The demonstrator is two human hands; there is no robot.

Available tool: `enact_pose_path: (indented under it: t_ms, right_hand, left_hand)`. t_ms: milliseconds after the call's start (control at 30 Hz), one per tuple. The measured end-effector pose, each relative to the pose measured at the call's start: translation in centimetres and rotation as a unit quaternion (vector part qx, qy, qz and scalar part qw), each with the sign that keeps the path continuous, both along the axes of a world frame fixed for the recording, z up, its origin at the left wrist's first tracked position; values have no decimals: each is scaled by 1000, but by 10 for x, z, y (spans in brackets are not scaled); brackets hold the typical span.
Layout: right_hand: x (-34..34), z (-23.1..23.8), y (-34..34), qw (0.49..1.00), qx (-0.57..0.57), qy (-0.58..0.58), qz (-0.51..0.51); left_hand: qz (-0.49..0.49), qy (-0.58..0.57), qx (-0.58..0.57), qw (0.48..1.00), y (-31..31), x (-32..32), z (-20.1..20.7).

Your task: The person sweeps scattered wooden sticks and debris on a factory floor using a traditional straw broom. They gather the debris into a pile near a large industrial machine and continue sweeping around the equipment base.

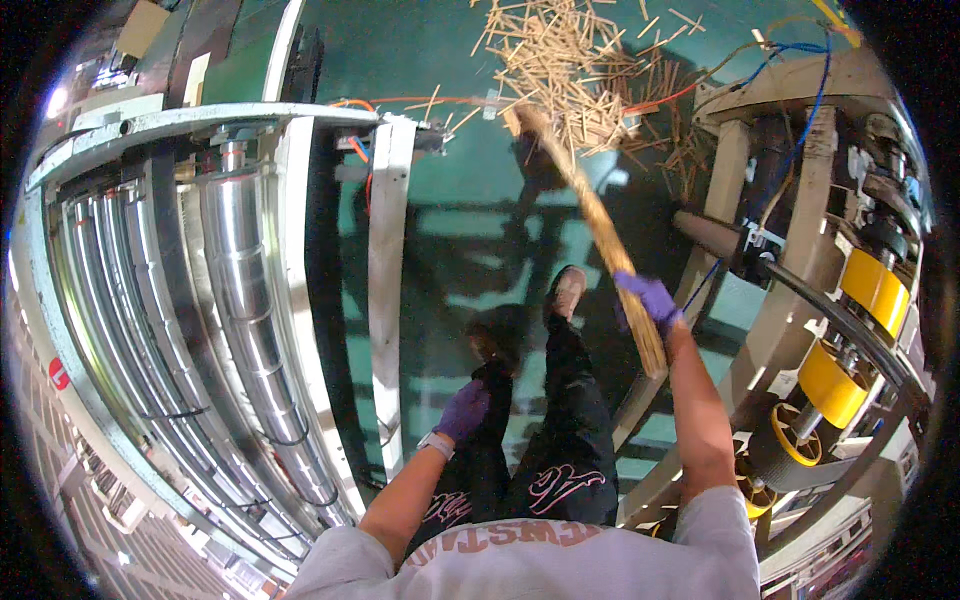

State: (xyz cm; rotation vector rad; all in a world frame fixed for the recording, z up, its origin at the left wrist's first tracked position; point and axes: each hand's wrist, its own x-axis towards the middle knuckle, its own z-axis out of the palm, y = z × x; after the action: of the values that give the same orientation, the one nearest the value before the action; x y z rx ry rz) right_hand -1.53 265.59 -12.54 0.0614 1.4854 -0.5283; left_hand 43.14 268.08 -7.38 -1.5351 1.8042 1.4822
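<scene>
My right hand, in a purple glove, is closed around a long, tan, streaked wooden piece. It slants from near my right forearm up to the far floor. Its brownish far end reaches the near edge of a loose pile of thin wooden strips. Whether it is one stick or a tight bundle I cannot make out. My left hand, also in a purple glove, hangs beside my left leg with nothing visible in it. Its fingers look loosely bent, not gripping.
On the left stands a machine frame with shiny metal rollers and a white upright beam. Another frame on the right carries yellow wheels and a dark bar. An orange cord and a blue cable run near the strips. The floor is green.
</scene>
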Motion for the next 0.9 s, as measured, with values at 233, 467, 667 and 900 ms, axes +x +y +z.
enact_pose_path:
  t_ms: [233,467,667,900]
  right_hand:
    - [19,53,-37,984,-80,-27,-160]
    - [108,141,-19,883,8,-155,-443]
    - [105,80,-62,823,-57,-103,-555]
    - [31,-5,-192,832,-14,-79,-549]
  left_hand:
    - [-26,98,-41,994,-19,-15,2]
    - [-82,96,-103,987,-51,-8,-14]
    - [25,91,-17,995,-136,-55,13]
    - [-341,162,-192,906,-260,-51,-42]
